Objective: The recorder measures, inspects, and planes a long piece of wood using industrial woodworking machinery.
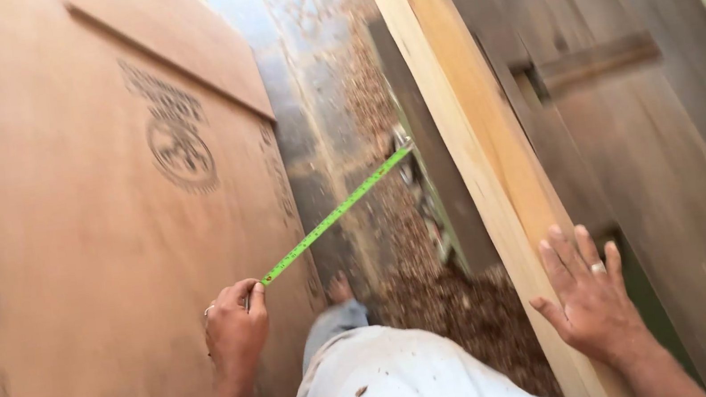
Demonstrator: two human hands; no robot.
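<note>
My left hand (pixel 236 328) pinches one end of a green-yellow measuring tape (pixel 337 213) against the face of a large brown plywood sheet (pixel 89 240). The tape stretches up and to the right, and its metal end reaches toward a pale wooden plank (pixel 477 147). My right hand (pixel 589 295) rests flat on that plank's lower part with fingers spread. It holds nothing and wears a ring.
A dark wooden door or panel (pixel 661 152) with a cross batten leans at the right behind the plank. Wood shavings (pixel 437 296) cover the floor between sheet and plank. My leg and white shirt (pixel 385 383) fill the lower middle.
</note>
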